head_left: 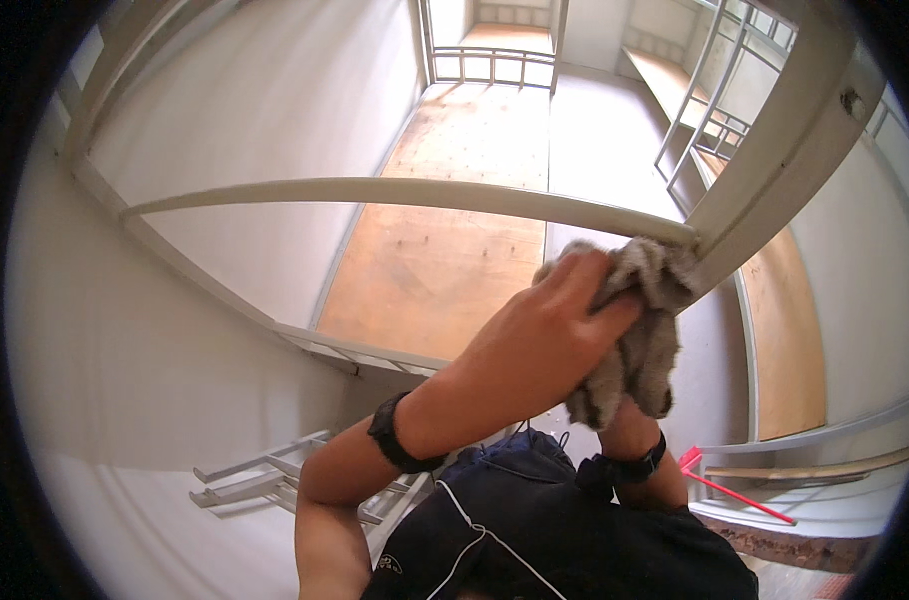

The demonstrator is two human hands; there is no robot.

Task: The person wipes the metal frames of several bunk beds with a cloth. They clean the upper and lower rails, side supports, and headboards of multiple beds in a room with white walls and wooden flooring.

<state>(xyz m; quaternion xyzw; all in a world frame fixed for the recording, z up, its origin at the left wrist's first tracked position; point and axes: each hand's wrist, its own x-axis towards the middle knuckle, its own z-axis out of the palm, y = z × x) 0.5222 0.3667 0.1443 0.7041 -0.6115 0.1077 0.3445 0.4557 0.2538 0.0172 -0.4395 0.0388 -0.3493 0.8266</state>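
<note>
A crumpled grey-brown cloth (pixel 646 322) is gripped in my left hand (pixel 559 330), where a pale metal bed-frame rail (pixel 424 193) meets a thick post (pixel 792 142). Its upper folds lie against that joint, and the rest hangs below my fingers. Just under the cloth shows the lower part of my right hand (pixel 631 431); its fingers are hidden behind the fabric, so its hold cannot be told. Dark bands circle both wrists.
Below the rail is a plywood bed board (pixel 439 285), with more bunk frames beyond. A metal ladder-like frame (pixel 274 472) stands at lower left. At right lie a red-handled tool (pixel 739 495) and wooden strips (pixel 814 471). A white wall (pixel 259 97) rises on the left.
</note>
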